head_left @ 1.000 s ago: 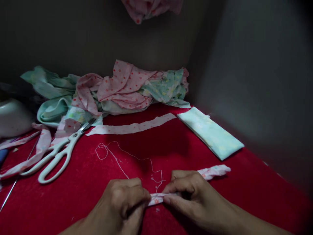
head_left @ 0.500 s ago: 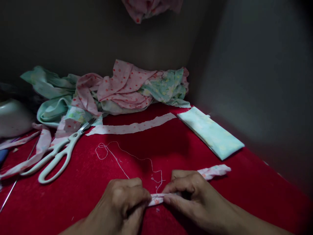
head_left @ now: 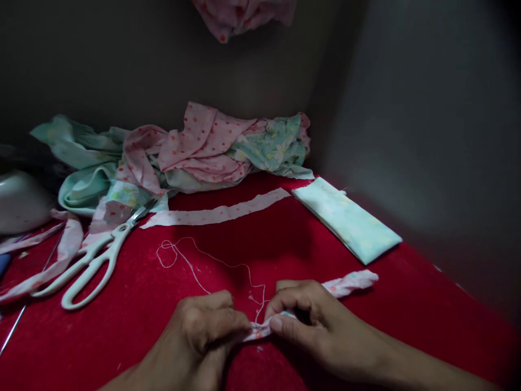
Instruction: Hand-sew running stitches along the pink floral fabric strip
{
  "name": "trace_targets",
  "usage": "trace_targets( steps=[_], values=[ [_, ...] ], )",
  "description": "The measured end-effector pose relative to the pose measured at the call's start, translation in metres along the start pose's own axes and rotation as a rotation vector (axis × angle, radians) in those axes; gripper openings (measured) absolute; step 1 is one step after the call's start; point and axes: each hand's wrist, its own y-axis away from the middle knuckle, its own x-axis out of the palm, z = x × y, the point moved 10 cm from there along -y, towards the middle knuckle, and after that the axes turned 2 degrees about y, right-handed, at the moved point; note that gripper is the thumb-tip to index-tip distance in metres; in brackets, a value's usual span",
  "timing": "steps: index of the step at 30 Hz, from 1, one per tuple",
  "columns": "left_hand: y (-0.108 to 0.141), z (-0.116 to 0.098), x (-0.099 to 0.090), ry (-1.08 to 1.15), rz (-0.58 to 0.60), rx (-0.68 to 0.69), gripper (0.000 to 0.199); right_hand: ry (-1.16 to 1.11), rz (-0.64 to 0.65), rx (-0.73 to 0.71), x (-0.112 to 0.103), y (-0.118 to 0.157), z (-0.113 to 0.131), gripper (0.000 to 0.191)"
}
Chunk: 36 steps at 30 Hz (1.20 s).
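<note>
A narrow folded fabric strip (head_left: 258, 332), white-pink with small prints, spans the short gap between my two hands. My left hand (head_left: 205, 331) pinches its left part, thumb and fingers closed. On the other side my right hand (head_left: 307, 326) grips it between thumb and index finger, and the strip's loose end (head_left: 352, 283) sticks out beyond the knuckles. Pale thread (head_left: 228, 264) rises from the strip between the hands and loops over the red cloth, with one length running behind my left hand. Whether a needle is in my fingers is hidden.
White-handled scissors (head_left: 97, 255) lie at left among pink scraps, beside a thin metal rod (head_left: 14, 328). Behind are a flat pink strip (head_left: 220, 214), a folded mint cloth (head_left: 348, 220) and a heap of crumpled fabric (head_left: 203, 146). The red-covered surface (head_left: 142, 320) meets a grey wall at right.
My right hand has lifted its side of the strip slightly, so the strip now slopes up to the right. The whole view has shifted a little. Both hands keep their hold.
</note>
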Motion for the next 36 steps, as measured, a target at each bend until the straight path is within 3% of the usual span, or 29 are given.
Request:
trace_targets(
  steps=[15, 30, 33, 36],
  values=[
    [-0.001, 0.003, 0.0, 0.109, 0.02, -0.033, 0.03, -0.075, 0.027, 0.021, 0.003, -0.003, 0.0, 0.016],
    [-0.002, 0.007, -0.005, 0.207, -0.059, -0.045, 0.021, -0.122, 0.015, -0.003, 0.011, -0.002, 0.003, 0.015],
    [0.002, 0.003, -0.012, 0.138, -0.144, 0.0, 0.022, -0.15, -0.012, 0.012, 0.01, -0.005, 0.001, 0.015],
    [0.006, -0.01, -0.02, 0.029, -0.267, 0.133, 0.026, -0.174, -0.035, 0.031, 0.009, -0.007, -0.001, 0.015]
  ],
)
